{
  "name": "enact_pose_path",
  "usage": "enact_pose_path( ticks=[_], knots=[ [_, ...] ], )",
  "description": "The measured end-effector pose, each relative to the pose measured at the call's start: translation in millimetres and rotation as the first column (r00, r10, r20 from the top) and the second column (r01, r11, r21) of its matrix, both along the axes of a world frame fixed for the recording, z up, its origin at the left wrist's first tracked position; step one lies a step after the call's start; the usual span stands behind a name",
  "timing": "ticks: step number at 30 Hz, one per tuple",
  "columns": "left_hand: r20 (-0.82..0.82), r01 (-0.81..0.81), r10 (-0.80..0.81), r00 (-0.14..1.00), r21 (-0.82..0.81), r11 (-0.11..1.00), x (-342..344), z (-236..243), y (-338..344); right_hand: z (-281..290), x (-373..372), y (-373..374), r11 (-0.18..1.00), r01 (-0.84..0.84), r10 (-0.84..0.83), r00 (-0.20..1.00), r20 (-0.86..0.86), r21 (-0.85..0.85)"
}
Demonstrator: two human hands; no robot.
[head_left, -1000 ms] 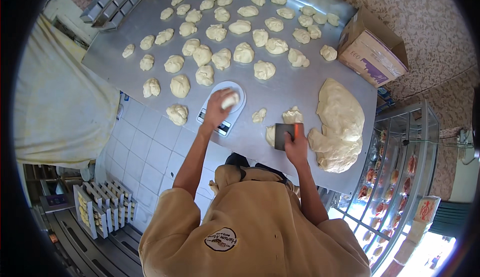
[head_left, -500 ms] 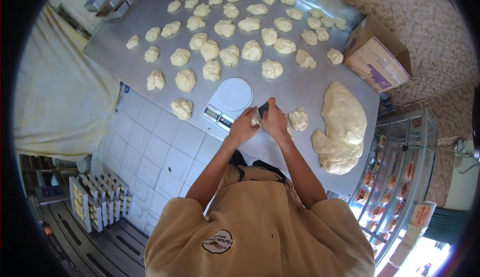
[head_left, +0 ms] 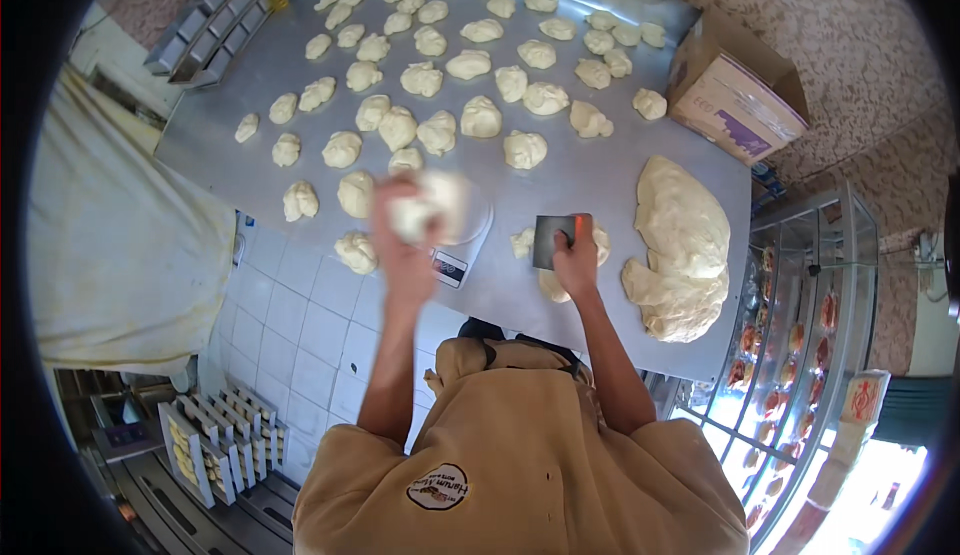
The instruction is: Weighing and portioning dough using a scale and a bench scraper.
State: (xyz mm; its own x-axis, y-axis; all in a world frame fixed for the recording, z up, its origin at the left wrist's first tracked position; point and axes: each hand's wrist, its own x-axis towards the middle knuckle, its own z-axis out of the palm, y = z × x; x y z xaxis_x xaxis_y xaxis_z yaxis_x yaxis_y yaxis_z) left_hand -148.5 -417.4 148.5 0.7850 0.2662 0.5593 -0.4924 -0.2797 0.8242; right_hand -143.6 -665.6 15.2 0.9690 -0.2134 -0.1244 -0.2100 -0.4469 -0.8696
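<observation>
Motion blurs my left hand (head_left: 400, 235), which grips a pale lump of dough (head_left: 432, 205) over the white digital scale (head_left: 464, 241), hiding part of it. My right hand (head_left: 574, 260) holds a metal scraper (head_left: 550, 240) with an orange handle, just above small dough pieces (head_left: 555, 287) on the steel table (head_left: 210, 125). To the right of that hand lies a large dough mass (head_left: 680, 235). Several portioned dough lumps (head_left: 480, 117) are spread across the back and left of the table.
A cardboard box (head_left: 735, 115) stands at the table's back right, joined metal pans (head_left: 215, 25) at back left. A glass cabinet of wrapped bread (head_left: 800, 345) is on the right. Lower left are trays (head_left: 225, 445), beside a hanging cloth (head_left: 120, 245) and tiled floor (head_left: 300, 345).
Half a second ago both hands were together beside the scale. My left hand has since lifted dough up-left over the scale, and my right hand with the scraper has shifted rightward.
</observation>
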Motion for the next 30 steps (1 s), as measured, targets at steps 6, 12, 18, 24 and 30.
enact_pose_path(
  ticks=[6, 12, 18, 24, 30],
  knots=[
    [0.867, -0.025, 0.473, 0.155, -0.475, 0.88, 79, 105, 156, 32, -26, -34, 0.993, 0.115, -0.112, 0.983, 0.146, -0.01],
    [-0.1, -0.623, 0.727, 0.68, 0.443, 0.644, 253, 9, 219, 34, -43, -72, 0.983, 0.181, -0.167, 0.956, 0.24, -0.038],
    [-0.265, 0.435, -0.347, 0.9, 0.593, 0.678, 121, -132, -119, 38, -48, -103, 0.945, 0.328, -0.321, 0.922, 0.219, 0.002],
    [-0.716, 0.65, -0.661, 0.223, -0.396, 0.649, 74, -216, -190, 62, -58, -105, 0.933, 0.361, -0.354, 0.911, 0.211, 0.008],
    [-0.187, 0.075, -0.099, 0.977, -0.13, 0.989, 40, -167, -75, 18, -94, -137, 0.881, 0.474, -0.464, 0.863, 0.197, -0.002]
  ],
)
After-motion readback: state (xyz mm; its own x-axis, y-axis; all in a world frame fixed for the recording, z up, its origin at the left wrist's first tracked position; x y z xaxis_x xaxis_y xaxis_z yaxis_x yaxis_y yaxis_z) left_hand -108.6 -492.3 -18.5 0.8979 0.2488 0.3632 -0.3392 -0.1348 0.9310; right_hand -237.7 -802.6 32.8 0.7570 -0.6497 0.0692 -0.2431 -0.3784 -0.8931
